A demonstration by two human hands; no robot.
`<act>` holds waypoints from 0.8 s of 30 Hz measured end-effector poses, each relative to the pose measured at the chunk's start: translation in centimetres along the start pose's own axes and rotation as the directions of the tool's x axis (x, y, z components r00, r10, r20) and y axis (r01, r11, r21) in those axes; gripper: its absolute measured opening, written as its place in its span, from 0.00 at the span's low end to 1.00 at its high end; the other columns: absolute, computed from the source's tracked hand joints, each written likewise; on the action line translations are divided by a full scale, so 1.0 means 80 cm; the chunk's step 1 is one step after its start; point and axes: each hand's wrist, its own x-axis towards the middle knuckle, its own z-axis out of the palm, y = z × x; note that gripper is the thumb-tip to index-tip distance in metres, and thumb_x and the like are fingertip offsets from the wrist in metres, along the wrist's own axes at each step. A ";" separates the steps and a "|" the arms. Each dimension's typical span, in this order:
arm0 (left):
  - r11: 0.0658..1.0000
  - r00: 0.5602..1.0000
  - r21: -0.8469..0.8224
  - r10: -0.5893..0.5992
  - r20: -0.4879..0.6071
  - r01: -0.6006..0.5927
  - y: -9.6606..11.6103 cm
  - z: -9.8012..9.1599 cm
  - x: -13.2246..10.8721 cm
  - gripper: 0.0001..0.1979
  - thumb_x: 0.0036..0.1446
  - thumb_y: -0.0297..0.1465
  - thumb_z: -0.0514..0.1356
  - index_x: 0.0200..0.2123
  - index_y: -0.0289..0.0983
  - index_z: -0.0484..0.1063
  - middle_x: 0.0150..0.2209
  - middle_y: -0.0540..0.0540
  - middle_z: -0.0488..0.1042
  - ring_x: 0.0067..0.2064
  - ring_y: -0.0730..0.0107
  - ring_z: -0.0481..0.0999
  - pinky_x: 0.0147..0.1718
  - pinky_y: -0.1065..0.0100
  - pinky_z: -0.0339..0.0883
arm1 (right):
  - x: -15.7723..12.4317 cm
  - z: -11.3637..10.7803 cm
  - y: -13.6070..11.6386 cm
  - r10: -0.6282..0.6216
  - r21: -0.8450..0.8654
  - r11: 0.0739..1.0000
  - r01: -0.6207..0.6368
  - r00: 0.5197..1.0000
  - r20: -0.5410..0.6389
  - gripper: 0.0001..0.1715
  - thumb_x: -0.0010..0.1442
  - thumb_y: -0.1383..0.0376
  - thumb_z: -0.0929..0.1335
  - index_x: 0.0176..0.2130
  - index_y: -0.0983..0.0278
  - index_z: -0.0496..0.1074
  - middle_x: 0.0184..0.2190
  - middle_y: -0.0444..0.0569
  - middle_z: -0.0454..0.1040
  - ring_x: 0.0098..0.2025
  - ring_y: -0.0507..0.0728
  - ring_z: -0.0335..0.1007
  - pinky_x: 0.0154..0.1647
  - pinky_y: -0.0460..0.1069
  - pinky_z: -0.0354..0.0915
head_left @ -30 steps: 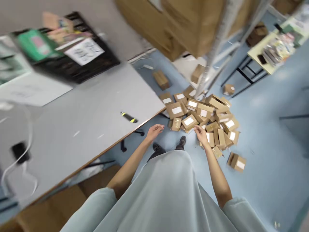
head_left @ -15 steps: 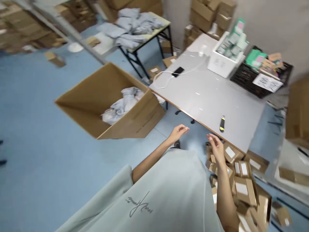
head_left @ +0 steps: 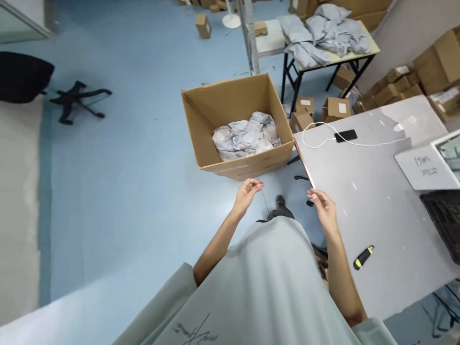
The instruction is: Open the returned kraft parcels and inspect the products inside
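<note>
My left hand (head_left: 247, 194) is in the air just below the near side of a large open cardboard box (head_left: 219, 100). Its fingers are loosely bent, the thumb close to them, and nothing shows in it. Inside the box lie several grey plastic-wrapped parcels (head_left: 247, 139). By the left edge of the grey table (head_left: 362, 191) hovers my right hand (head_left: 325, 208), fingers slightly curled and holding nothing visible. A black and yellow box cutter (head_left: 363, 257) rests on the tabletop, to the right of my right forearm.
A black phone (head_left: 346, 136) with a white cable (head_left: 319, 144) lies on the table, near a white box (head_left: 422, 165) and a black crate (head_left: 443, 215). Behind, grey parcels (head_left: 327, 36) cover a folding table (head_left: 372, 43). A chair base (head_left: 77, 98) stands at left; cartons (head_left: 336, 109) sit on the floor.
My view has swung left, so the cardboard box is now in front of me and the table lies to my right. Both hands stay raised and empty, the left one slightly farther from the right.
</note>
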 end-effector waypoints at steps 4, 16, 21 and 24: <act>0.998 0.980 -0.029 0.054 -0.194 -0.061 0.040 -0.025 -0.006 0.23 0.58 0.53 0.78 0.38 0.42 0.79 0.52 0.39 0.88 0.58 0.49 0.87 0.62 0.47 0.79 | 0.089 0.067 -0.023 -0.004 0.030 1.000 -0.003 0.974 0.225 0.35 0.66 0.34 0.78 0.53 0.58 0.86 0.54 0.59 0.91 0.56 0.69 0.89 0.67 0.68 0.80; 0.965 0.772 -0.169 0.048 -0.634 -0.199 0.050 -0.145 -0.020 0.23 0.60 0.54 0.76 0.37 0.42 0.77 0.52 0.39 0.87 0.57 0.50 0.87 0.63 0.46 0.79 | 0.195 0.305 -0.091 -0.041 -0.054 0.992 0.119 0.676 0.736 0.35 0.68 0.33 0.76 0.55 0.57 0.86 0.55 0.58 0.91 0.59 0.69 0.89 0.67 0.66 0.79; 0.948 0.738 -0.194 0.059 -0.672 -0.253 0.043 -0.251 -0.019 0.19 0.61 0.51 0.75 0.37 0.43 0.78 0.51 0.40 0.87 0.58 0.49 0.87 0.63 0.45 0.80 | 0.162 0.456 -0.104 -0.071 -0.035 0.985 0.170 0.583 0.810 0.33 0.70 0.34 0.76 0.56 0.56 0.86 0.56 0.56 0.90 0.60 0.68 0.88 0.69 0.65 0.79; 0.945 0.750 -0.198 0.069 -0.658 -0.260 0.051 -0.334 -0.029 0.17 0.63 0.49 0.74 0.39 0.43 0.78 0.51 0.40 0.87 0.57 0.49 0.88 0.62 0.45 0.80 | 0.142 0.553 -0.108 -0.044 -0.072 0.983 0.171 0.592 0.805 0.35 0.68 0.32 0.76 0.55 0.56 0.86 0.56 0.56 0.90 0.60 0.69 0.88 0.70 0.66 0.79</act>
